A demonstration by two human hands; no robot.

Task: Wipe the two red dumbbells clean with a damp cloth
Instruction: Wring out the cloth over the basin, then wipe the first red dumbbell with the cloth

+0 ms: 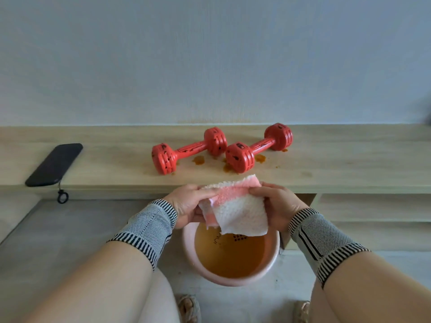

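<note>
While dumbbells (pixel 189 150) wait beyond, hands grip cloth (pixel 235 206) (both).

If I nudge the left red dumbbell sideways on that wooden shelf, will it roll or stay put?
The left red plastic dumbbell has ribbed, roundish heads, so it may roll somewhat. Orange-brown puddles lie beside it on the pale wooden shelf, so it could also slide. It probably feels stiff, and slippery where the dark smears sit.
</note>
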